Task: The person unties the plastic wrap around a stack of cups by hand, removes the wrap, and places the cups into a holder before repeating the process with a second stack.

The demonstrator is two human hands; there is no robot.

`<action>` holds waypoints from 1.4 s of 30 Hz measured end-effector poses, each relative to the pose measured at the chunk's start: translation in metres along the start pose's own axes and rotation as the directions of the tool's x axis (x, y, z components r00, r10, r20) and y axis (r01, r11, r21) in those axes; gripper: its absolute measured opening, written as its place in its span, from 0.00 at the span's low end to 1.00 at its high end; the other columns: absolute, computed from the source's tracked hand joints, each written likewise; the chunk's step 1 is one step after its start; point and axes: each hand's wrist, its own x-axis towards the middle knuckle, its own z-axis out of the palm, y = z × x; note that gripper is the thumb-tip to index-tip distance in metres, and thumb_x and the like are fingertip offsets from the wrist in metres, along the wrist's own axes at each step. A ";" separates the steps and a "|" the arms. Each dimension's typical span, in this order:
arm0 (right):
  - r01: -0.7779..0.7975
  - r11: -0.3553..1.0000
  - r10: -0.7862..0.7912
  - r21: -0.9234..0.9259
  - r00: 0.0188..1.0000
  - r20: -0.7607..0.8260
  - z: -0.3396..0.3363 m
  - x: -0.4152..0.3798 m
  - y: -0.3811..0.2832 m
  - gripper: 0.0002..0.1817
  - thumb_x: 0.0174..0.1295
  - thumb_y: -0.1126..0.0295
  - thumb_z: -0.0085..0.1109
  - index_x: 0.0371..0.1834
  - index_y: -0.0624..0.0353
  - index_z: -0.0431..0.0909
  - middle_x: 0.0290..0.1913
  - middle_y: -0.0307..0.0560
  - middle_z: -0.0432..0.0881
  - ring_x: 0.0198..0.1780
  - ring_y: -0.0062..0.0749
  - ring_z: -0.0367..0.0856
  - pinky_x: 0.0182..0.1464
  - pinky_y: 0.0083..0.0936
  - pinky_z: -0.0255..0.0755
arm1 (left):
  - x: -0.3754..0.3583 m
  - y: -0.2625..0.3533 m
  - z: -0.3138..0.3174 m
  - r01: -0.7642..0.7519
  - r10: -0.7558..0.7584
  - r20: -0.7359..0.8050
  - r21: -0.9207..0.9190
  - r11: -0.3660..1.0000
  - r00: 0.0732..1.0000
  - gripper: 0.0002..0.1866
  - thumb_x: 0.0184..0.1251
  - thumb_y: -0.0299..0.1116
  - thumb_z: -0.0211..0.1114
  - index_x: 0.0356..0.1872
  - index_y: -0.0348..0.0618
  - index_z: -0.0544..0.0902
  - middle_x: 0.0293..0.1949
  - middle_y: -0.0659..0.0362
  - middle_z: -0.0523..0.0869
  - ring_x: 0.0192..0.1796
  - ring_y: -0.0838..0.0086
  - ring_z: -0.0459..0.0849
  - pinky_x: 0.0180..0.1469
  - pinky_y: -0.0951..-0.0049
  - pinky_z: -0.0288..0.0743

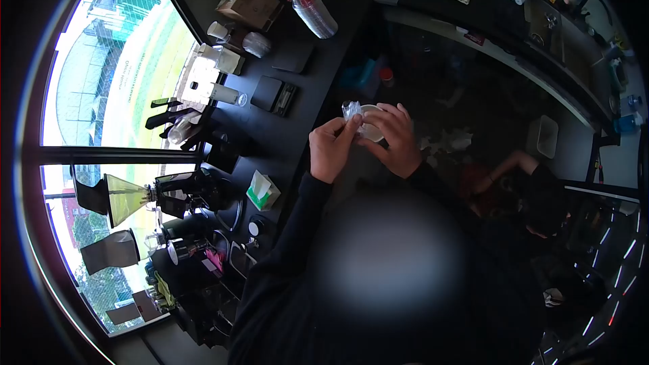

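Observation:
Both of my hands meet in the middle of the head view, over the edge of a dark counter [318, 74]. My left hand [332, 147] pinches a crinkled piece of clear plastic [351, 109] at its fingertips. Curled around a small round white cup-like thing [370, 130], my right hand [397, 138] holds it against the plastic. Dark sleeves cover both arms. What the white thing holds is hidden by my fingers.
A stack of clear plastic cups [311, 7] lies at the counter's far end. Coffee grinders [128, 197] stand by the window, with a green-and-white tissue box [262, 189] near them. Another person in dark clothes [534, 196] is low at the right. A sink [546, 23] sits beyond.

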 end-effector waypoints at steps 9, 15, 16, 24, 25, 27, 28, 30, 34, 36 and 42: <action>-0.113 0.972 0.091 0.204 0.989 0.117 0.023 -0.002 -0.073 0.12 0.69 0.60 0.65 0.46 0.56 0.87 0.49 0.47 0.86 0.61 0.43 0.79 0.72 0.51 0.60 | -0.069 -0.017 -0.040 0.052 -0.152 -0.130 -0.567 0.822 0.980 0.14 0.74 0.33 0.71 0.50 0.31 0.84 0.33 0.58 0.90 0.32 0.82 0.86 0.36 0.79 0.81; -0.370 0.881 0.309 0.293 0.922 0.236 0.055 -0.055 -0.139 0.11 0.70 0.64 0.65 0.40 0.62 0.86 0.43 0.48 0.85 0.52 0.37 0.80 0.55 0.31 0.73 | -0.154 -0.047 -0.083 -0.407 0.416 -0.198 0.084 0.909 0.888 0.13 0.65 0.26 0.73 0.49 0.37 0.87 0.39 0.53 0.89 0.39 0.68 0.90 0.42 0.72 0.84; -0.341 0.903 0.276 0.261 0.926 0.257 0.062 -0.070 -0.146 0.10 0.71 0.65 0.65 0.40 0.62 0.86 0.42 0.48 0.84 0.52 0.37 0.80 0.55 0.31 0.72 | -0.168 -0.057 -0.093 -0.430 0.445 -0.175 0.120 0.895 0.878 0.12 0.65 0.27 0.73 0.48 0.37 0.87 0.39 0.52 0.88 0.38 0.64 0.90 0.42 0.69 0.84; -0.187 0.980 0.197 -0.065 0.952 0.233 0.114 -0.207 -0.233 0.11 0.73 0.65 0.61 0.37 0.62 0.80 0.41 0.52 0.80 0.51 0.48 0.77 0.55 0.42 0.69 | -0.295 -0.136 -0.138 -0.403 0.396 0.086 0.289 0.868 0.914 0.11 0.65 0.37 0.68 0.40 0.39 0.84 0.36 0.53 0.85 0.41 0.56 0.88 0.42 0.60 0.84; -0.167 0.983 0.182 -0.078 0.950 0.253 0.119 -0.218 -0.242 0.12 0.74 0.64 0.61 0.37 0.62 0.79 0.40 0.52 0.80 0.50 0.49 0.77 0.55 0.43 0.69 | -0.309 -0.148 -0.142 -0.430 0.424 0.088 0.298 0.852 0.901 0.11 0.64 0.37 0.68 0.39 0.40 0.83 0.35 0.54 0.85 0.41 0.57 0.88 0.42 0.60 0.84; -0.086 0.994 0.100 -0.060 0.945 0.311 0.122 -0.227 -0.264 0.12 0.74 0.64 0.60 0.37 0.62 0.78 0.40 0.53 0.80 0.49 0.49 0.77 0.54 0.42 0.70 | -0.330 -0.162 -0.149 -0.451 0.456 0.023 0.197 0.870 0.890 0.11 0.63 0.36 0.69 0.37 0.38 0.83 0.34 0.53 0.85 0.39 0.59 0.88 0.41 0.60 0.84; -0.040 0.998 0.057 -0.058 0.939 0.339 0.124 -0.229 -0.274 0.12 0.75 0.64 0.59 0.38 0.63 0.78 0.39 0.53 0.79 0.48 0.50 0.77 0.53 0.42 0.70 | -0.337 -0.166 -0.157 -0.422 0.421 0.032 0.070 0.904 0.907 0.11 0.63 0.36 0.69 0.38 0.37 0.84 0.34 0.53 0.85 0.38 0.58 0.88 0.41 0.60 0.84; -0.062 0.998 0.056 0.004 0.930 0.364 0.130 -0.233 -0.294 0.12 0.75 0.64 0.59 0.38 0.63 0.77 0.38 0.54 0.79 0.47 0.50 0.77 0.52 0.41 0.70 | -0.349 -0.175 -0.174 -0.397 0.399 0.044 -0.057 0.916 0.916 0.11 0.63 0.35 0.69 0.38 0.37 0.84 0.34 0.52 0.86 0.38 0.57 0.88 0.41 0.60 0.84; -0.076 0.995 0.041 0.062 0.897 0.440 0.137 -0.237 -0.321 0.09 0.74 0.68 0.59 0.37 0.64 0.77 0.36 0.54 0.78 0.42 0.50 0.76 0.46 0.40 0.71 | -0.362 -0.174 -0.241 -0.416 0.415 0.075 -0.011 0.909 0.907 0.10 0.68 0.35 0.68 0.44 0.40 0.87 0.38 0.52 0.88 0.39 0.55 0.88 0.44 0.60 0.83; -0.059 0.994 0.009 0.096 0.889 0.457 0.143 -0.240 -0.328 0.08 0.72 0.71 0.61 0.37 0.65 0.78 0.35 0.53 0.77 0.40 0.49 0.75 0.45 0.39 0.70 | -0.345 -0.149 -0.339 -0.472 0.509 -0.286 0.192 0.861 0.812 0.09 0.66 0.31 0.72 0.45 0.40 0.87 0.44 0.54 0.90 0.47 0.60 0.89 0.50 0.63 0.81; -0.071 0.992 0.025 0.100 0.913 0.407 0.146 -0.272 -0.348 0.07 0.72 0.72 0.61 0.38 0.64 0.79 0.34 0.51 0.78 0.38 0.46 0.76 0.43 0.37 0.70 | -0.318 -0.152 -0.743 -0.061 0.436 -0.829 0.485 0.872 -0.351 0.44 0.63 0.51 0.77 0.70 0.30 0.68 0.70 0.42 0.68 0.71 0.48 0.69 0.68 0.49 0.70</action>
